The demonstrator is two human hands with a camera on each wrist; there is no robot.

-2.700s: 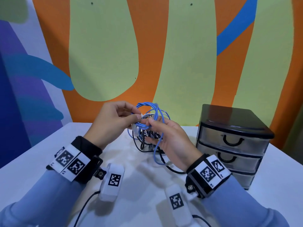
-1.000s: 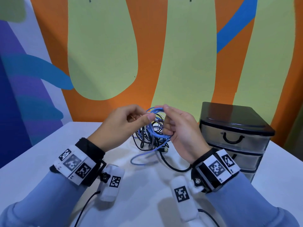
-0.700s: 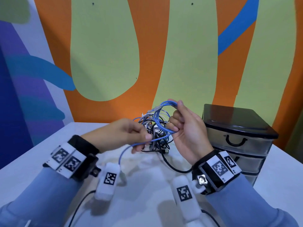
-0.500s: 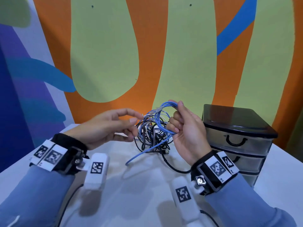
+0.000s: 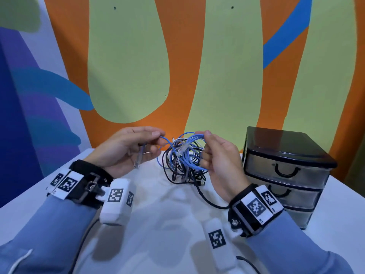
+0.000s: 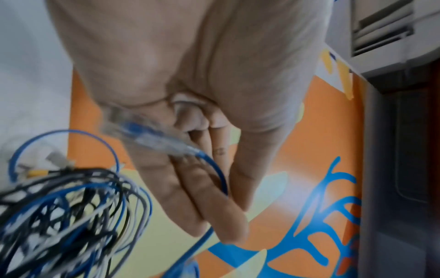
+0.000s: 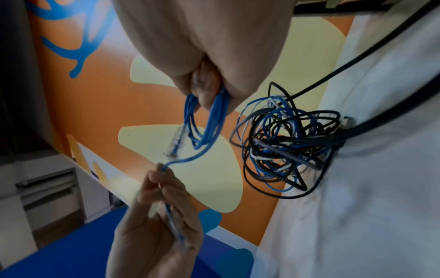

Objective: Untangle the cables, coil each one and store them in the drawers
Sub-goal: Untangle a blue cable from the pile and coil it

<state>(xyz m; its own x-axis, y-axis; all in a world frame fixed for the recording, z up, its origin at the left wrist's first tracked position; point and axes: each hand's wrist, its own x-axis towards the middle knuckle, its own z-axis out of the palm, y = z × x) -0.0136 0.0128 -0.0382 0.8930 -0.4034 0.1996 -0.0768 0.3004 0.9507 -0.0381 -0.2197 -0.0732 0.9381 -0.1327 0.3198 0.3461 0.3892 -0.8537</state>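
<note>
A blue network cable (image 5: 194, 136) is partly wound into loops that my right hand (image 5: 203, 134) grips between thumb and fingers, above the table. One clear plug (image 7: 176, 143) hangs from those loops (image 7: 207, 116). My left hand (image 5: 158, 136) pinches the cable's free end, whose other clear plug (image 5: 138, 161) lies across the palm; in the left wrist view this plug (image 6: 152, 139) rests on the fingers (image 6: 190, 190). Below and between the hands lies a tangle of black, white and blue cables (image 5: 183, 167) on the white table (image 5: 158, 224).
A small three-drawer unit (image 5: 284, 169) with a black top and shut translucent drawers stands at the right, close to my right wrist. A thick black cable (image 5: 207, 198) trails from the tangle toward my right wrist. A painted wall rises right behind the table.
Half a second ago my left hand was open beside the tangle and the blue free end hung to the table. Now it pinches that end, raised. My right hand kept its loops.
</note>
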